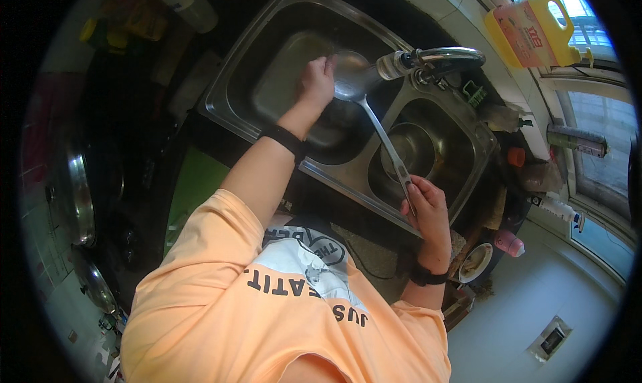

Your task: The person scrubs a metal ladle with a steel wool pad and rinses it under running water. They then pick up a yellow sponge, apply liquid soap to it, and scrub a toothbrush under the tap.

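Note:
My left hand (317, 83) is at the rim of a large stainless-steel ladle's bowl (351, 77), its fingers closed on the near edge. My right hand (426, 202) grips the far end of the ladle's long handle (383, 135). The ladle slants across the divider of a double-bowl steel sink (313, 165), its bowl over the larger basin and its handle over the smaller one. A chrome faucet (451, 55) reaches over from the back, its clear nozzle (390, 66) close beside the ladle's bowl. Whether water runs cannot be told.
A yellow jug (529, 32) stands by the window. A green scrubber (474, 93), an orange cap (515, 156), a spray bottle (556, 207), a pink bottle (509, 243) and a white bowl (475, 262) line the right side. Pot lids (80, 197) lean at left.

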`<action>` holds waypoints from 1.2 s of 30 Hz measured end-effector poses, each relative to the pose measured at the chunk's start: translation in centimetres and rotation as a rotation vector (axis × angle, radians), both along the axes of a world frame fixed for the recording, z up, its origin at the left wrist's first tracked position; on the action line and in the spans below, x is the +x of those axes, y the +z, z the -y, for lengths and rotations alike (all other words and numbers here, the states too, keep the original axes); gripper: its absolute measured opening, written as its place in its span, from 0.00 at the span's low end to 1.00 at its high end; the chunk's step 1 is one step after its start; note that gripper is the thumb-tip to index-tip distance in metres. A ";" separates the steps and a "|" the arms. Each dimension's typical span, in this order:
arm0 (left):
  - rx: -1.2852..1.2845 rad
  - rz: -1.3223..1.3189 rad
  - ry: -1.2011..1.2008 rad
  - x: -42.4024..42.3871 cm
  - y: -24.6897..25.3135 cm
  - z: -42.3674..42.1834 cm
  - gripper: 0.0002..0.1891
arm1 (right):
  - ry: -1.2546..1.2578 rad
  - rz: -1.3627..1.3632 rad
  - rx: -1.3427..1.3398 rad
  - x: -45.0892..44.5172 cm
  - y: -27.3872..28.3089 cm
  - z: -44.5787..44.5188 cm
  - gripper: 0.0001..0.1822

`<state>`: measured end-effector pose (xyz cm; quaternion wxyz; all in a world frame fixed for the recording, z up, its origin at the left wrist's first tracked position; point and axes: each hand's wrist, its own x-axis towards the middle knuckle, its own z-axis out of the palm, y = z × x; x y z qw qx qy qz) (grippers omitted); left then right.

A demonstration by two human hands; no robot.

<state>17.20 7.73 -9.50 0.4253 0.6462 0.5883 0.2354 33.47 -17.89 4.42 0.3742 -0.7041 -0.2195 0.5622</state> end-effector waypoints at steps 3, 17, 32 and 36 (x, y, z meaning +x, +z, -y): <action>-0.008 -0.019 -0.125 -0.3 0.6 -0.4 0.18 | -0.007 -0.024 -0.031 0.7 0.8 0.6 0.13; 0.033 0.229 -0.329 -0.1 2.0 0.2 0.18 | -0.011 -0.246 -0.031 1.2 1.7 2.7 0.18; -0.093 0.287 -0.133 1.6 2.9 1.1 0.18 | 0.407 1.286 0.430 -1.2 -2.3 2.8 0.26; 0.571 0.062 -0.176 2.7 3.7 2.5 0.18 | 0.362 1.250 0.424 -1.8 -3.0 1.2 0.25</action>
